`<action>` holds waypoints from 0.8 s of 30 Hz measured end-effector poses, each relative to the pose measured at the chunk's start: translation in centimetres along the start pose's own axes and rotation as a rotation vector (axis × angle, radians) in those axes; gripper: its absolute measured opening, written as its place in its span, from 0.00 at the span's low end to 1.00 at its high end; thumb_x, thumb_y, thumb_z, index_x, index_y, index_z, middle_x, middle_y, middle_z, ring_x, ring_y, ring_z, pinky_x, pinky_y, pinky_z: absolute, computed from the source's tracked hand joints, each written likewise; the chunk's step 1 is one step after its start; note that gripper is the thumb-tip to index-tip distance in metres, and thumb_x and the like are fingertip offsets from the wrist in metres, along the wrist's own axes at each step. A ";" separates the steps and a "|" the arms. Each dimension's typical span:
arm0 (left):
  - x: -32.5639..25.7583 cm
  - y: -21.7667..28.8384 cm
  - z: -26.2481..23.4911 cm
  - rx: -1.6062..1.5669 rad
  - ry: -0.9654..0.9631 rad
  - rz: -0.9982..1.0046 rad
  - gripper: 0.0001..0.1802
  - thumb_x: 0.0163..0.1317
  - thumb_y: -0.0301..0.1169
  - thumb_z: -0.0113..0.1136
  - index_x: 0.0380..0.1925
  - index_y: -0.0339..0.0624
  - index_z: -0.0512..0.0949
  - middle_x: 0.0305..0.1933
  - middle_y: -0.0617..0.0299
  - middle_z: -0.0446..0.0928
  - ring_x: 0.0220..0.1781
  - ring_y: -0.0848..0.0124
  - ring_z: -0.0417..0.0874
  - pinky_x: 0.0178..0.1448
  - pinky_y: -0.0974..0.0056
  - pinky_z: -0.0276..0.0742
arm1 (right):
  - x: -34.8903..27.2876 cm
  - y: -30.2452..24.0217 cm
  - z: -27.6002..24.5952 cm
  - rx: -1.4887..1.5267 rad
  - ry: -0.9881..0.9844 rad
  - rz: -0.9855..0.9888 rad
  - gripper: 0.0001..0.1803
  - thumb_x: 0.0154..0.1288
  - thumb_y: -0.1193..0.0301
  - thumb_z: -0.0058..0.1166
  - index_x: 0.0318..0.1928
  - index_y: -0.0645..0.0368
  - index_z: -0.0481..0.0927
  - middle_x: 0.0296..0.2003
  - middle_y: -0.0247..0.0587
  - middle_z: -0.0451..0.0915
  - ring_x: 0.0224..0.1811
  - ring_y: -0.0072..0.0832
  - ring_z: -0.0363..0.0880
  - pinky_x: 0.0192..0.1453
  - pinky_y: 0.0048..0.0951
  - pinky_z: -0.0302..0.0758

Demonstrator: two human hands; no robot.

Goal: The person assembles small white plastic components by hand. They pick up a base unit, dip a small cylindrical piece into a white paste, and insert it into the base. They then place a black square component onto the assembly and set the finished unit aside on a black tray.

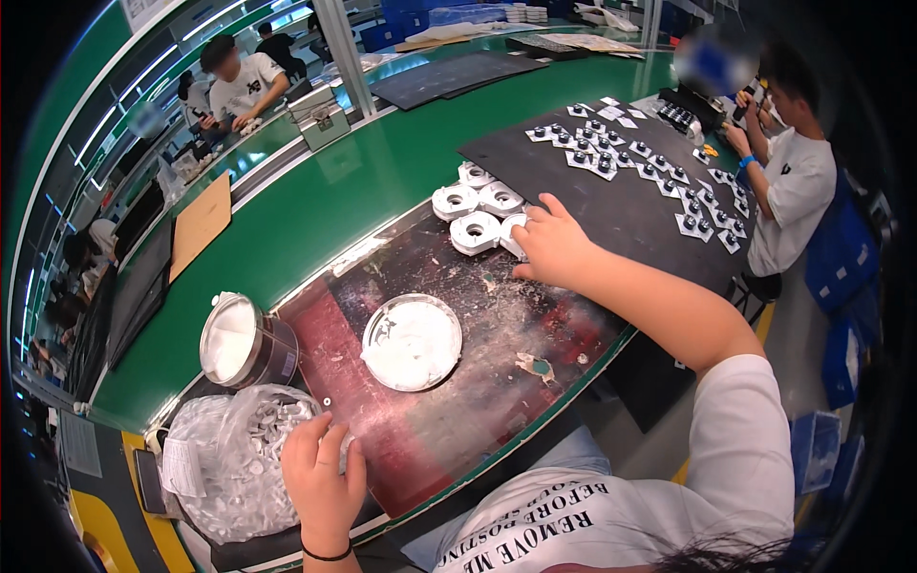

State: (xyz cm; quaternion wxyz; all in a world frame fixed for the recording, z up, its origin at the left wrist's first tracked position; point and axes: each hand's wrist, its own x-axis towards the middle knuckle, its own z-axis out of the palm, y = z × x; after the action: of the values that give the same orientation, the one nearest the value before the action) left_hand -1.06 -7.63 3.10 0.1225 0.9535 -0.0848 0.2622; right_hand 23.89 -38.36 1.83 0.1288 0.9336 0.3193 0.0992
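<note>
At the far edge of the stained work board, my right hand (556, 246) has its fingers bent around the edge of a white ring-shaped part (510, 235), which it partly hides. Several similar white parts (475, 233), thick and with round holes, sit clustered beside it. My left hand (323, 475) is raised at the near left, next to a clear plastic bag (220, 477) full of small pale parts (270, 425). Its thumb and forefinger come close together, with something small and whitish between them that I cannot make out. A round dish of white paste (413, 342) lies between my hands.
Left of the dish stands an open tub of white paste (239, 344). A black mat (564, 191) holds rows of small dark parts on white cards (604, 158). A person (798, 172) works at the right, others beyond the green table (363, 181). A phone (150, 481) lies left.
</note>
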 end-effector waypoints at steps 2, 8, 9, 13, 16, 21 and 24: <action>-1.2 -0.5 -0.1 -0.024 0.021 -0.045 0.12 0.48 0.22 0.62 0.36 0.36 0.77 0.45 0.51 0.75 0.47 0.53 0.75 0.52 0.55 0.69 | -0.5 0.2 0.8 0.013 0.097 -0.011 0.23 0.46 0.57 0.64 0.37 0.60 0.76 0.31 0.41 0.80 0.48 0.35 0.73 0.63 0.42 0.57; -3.2 -0.8 -0.7 -0.103 -0.016 -0.073 0.14 0.47 0.22 0.63 0.37 0.36 0.77 0.46 0.51 0.75 0.48 0.52 0.75 0.53 0.54 0.69 | -3.8 -2.4 -3.9 0.612 0.249 0.187 0.14 0.52 0.68 0.61 0.37 0.59 0.74 0.32 0.39 0.79 0.39 0.32 0.76 0.47 0.32 0.70; -2.9 -0.5 -0.6 -0.134 -0.023 -0.041 0.16 0.47 0.23 0.64 0.39 0.36 0.76 0.48 0.50 0.75 0.50 0.52 0.75 0.55 0.54 0.69 | -4.3 -2.7 -4.6 1.045 0.146 0.202 0.14 0.55 0.68 0.60 0.39 0.59 0.73 0.34 0.38 0.79 0.39 0.30 0.76 0.47 0.31 0.71; 0.7 1.8 -0.4 -0.265 -0.068 0.118 0.34 0.46 0.30 0.70 0.55 0.35 0.69 0.56 0.46 0.70 0.57 0.49 0.71 0.62 0.52 0.65 | -5.6 -4.8 -5.3 2.253 -0.243 0.167 0.13 0.63 0.69 0.56 0.45 0.58 0.69 0.41 0.36 0.77 0.40 0.22 0.79 0.43 0.28 0.80; 4.1 4.1 0.5 -0.398 -0.008 0.145 0.45 0.43 0.39 0.74 0.59 0.32 0.63 0.57 0.43 0.69 0.58 0.47 0.70 0.59 0.50 0.68 | -6.7 -7.9 -6.6 2.436 -0.338 0.162 0.17 0.61 0.67 0.58 0.47 0.58 0.68 0.35 0.35 0.77 0.32 0.22 0.80 0.38 0.24 0.79; 6.0 7.0 1.7 -0.671 -0.099 0.078 0.51 0.40 0.42 0.76 0.61 0.29 0.59 0.52 0.43 0.72 0.53 0.50 0.75 0.55 0.53 0.72 | -8.9 -9.1 -6.6 2.472 -0.426 0.083 0.14 0.66 0.71 0.53 0.48 0.56 0.66 0.45 0.36 0.75 0.46 0.24 0.78 0.49 0.30 0.78; 4.7 6.5 1.6 -0.666 -0.123 0.104 0.51 0.39 0.40 0.77 0.60 0.30 0.60 0.49 0.44 0.74 0.49 0.52 0.78 0.52 0.55 0.74 | -9.8 -8.0 -6.6 2.267 -0.421 -0.055 0.20 0.65 0.67 0.55 0.54 0.60 0.66 0.47 0.38 0.76 0.48 0.25 0.77 0.52 0.29 0.75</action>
State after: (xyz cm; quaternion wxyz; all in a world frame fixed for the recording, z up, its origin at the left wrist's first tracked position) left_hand 2.30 -14.72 5.43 0.4082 0.8696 -0.2213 0.1680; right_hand 9.94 -37.17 4.63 -0.7312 0.5039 0.2172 -0.4053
